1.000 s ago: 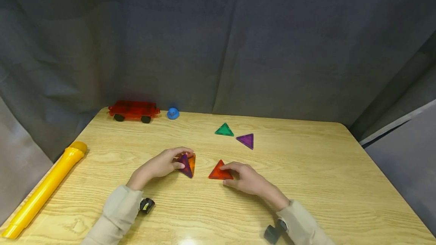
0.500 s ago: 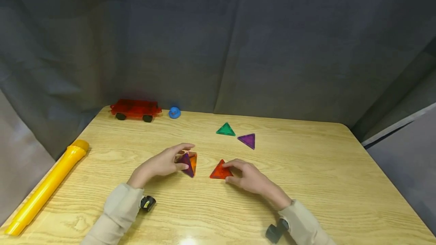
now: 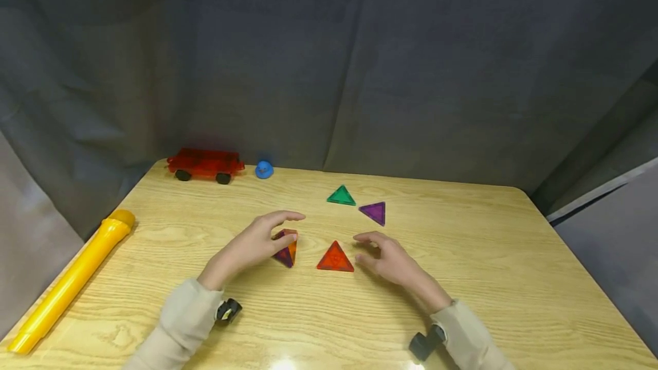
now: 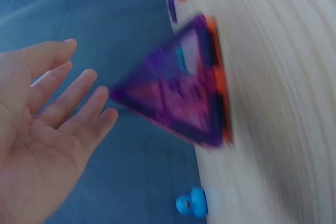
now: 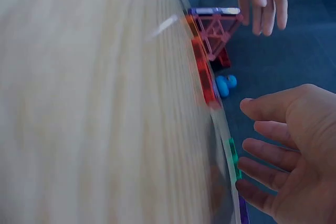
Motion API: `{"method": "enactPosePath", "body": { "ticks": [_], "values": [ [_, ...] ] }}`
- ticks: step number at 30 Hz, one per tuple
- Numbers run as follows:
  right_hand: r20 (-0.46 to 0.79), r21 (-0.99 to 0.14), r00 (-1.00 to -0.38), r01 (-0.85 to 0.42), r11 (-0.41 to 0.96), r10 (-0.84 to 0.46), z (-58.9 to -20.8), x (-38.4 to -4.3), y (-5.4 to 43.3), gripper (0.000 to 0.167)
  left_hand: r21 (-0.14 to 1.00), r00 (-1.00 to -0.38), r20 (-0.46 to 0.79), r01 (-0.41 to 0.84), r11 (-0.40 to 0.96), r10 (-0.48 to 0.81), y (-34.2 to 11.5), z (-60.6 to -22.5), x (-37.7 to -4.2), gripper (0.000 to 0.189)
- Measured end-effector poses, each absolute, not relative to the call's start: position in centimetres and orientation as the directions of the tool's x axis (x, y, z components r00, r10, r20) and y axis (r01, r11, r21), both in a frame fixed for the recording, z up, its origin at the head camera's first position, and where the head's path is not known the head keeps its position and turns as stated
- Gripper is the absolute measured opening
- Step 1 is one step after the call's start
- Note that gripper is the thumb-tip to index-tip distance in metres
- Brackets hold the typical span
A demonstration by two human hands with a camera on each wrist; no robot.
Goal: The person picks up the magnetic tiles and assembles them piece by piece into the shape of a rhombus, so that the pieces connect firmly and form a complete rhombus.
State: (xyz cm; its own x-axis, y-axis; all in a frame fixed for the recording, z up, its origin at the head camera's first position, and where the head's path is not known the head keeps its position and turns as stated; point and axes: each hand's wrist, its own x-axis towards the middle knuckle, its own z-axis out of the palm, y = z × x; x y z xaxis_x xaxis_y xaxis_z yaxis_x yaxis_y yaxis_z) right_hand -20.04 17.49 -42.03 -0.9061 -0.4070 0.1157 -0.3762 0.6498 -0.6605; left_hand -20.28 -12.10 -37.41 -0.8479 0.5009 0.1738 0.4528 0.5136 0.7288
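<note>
Triangular translucent tiles lean together as a small standing pyramid, with purple and orange faces showing. My left hand hovers over its left side, fingers spread and holding nothing. In the left wrist view a gap separates those fingertips from the purple tile. To the right of the pyramid a red triangular tile lies flat on the table. My right hand is just right of the red tile, apart from it, with loosely bent fingers and nothing in them.
Further back lie a green triangular tile and a purple triangular tile. A red wheeled toy car base and a blue toy duck stand by the back edge. Along the left edge lies a yellow tube.
My left hand has let go of the pyramid and risen, its fingers opening. My right hand has let go of the red tile and drawn away to the right.
</note>
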Motion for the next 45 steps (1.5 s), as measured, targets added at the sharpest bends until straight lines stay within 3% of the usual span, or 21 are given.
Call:
{"method": "enactPosePath", "body": {
  "ticks": [7, 20, 33, 45],
  "values": [
    [0.129, -0.630, -0.922, -0.360, 0.688, -0.365, -42.4, -20.9, 18.7, 0.040, 0.735, -0.778, 0.197, 0.520, 0.435, 0.597, -9.6, -36.3, -18.7, 0.043],
    [0.044, -0.625, -0.936, -0.299, 0.721, -0.351, -42.7, -21.8, 20.2, 0.061, 0.753, -0.694, -0.113, 0.407, 0.516, 0.711, -6.7, -38.6, -17.8, 0.053],
    [-0.034, -0.654, -0.941, -0.235, 0.719, -0.338, -42.3, -22.2, 20.7, 0.070, 0.740, -0.657, -0.201, 0.384, 0.552, 0.727, -6.3, -39.7, -18.0, 0.055],
    [-0.066, -0.627, -0.946, -0.208, 0.750, -0.318, -42.3, -22.4, 20.8, 0.068, 0.712, -0.677, -0.210, 0.389, 0.585, 0.705, -6.5, -40.1, -17.9, 0.055]
  ]
}}
